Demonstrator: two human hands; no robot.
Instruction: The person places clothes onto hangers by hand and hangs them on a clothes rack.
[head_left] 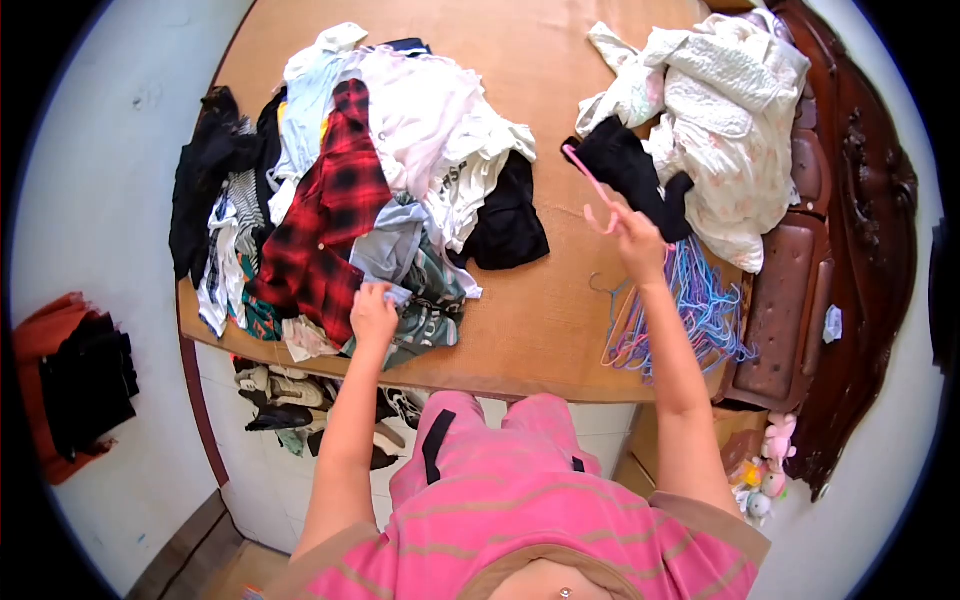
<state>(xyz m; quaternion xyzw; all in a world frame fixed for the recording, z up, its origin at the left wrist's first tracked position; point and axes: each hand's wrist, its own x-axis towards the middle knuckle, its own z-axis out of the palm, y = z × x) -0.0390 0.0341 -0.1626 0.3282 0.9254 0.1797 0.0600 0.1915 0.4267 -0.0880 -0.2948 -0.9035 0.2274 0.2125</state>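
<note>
A pink clothes hanger [590, 178] is held up in my right hand [638, 245], whose fingers are wrapped round it. Below that hand lies a tangled heap of blue, purple and pink hangers [690, 310]. My left hand [375, 315] pinches the edge of a light grey-blue garment [390, 245] at the front of a big clothes pile. Right beside it spreads a red and black plaid shirt [325, 215]. A green patterned garment [430, 305] lies just to the right of my left hand. White clothes [430, 115] and black shorts [510, 220] make up the pile's far and right sides.
The wooden bed board [540, 335] carries everything. At the back right are a cream quilted garment [720, 120] and black clothing [620, 165]. A carved, brown-padded headboard [785, 300] borders the right. Shoes [290, 390] sit under the front edge; plush toys [778, 440] stand lower right.
</note>
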